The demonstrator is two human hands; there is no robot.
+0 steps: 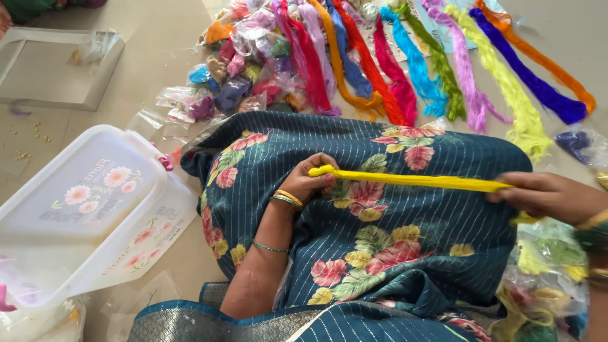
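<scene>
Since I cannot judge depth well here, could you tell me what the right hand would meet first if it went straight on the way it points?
Probably the left hand: the right hand points along the yellow thread skein towards it.

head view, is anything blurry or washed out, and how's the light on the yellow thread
Head view: soft, even light, no hard shadows; the yellow thread skein between the left hand and right hand is sharp and bright. The white plastic box at the left is pale and a little washed out. The packets at the bottom right corner look slightly soft.
</scene>
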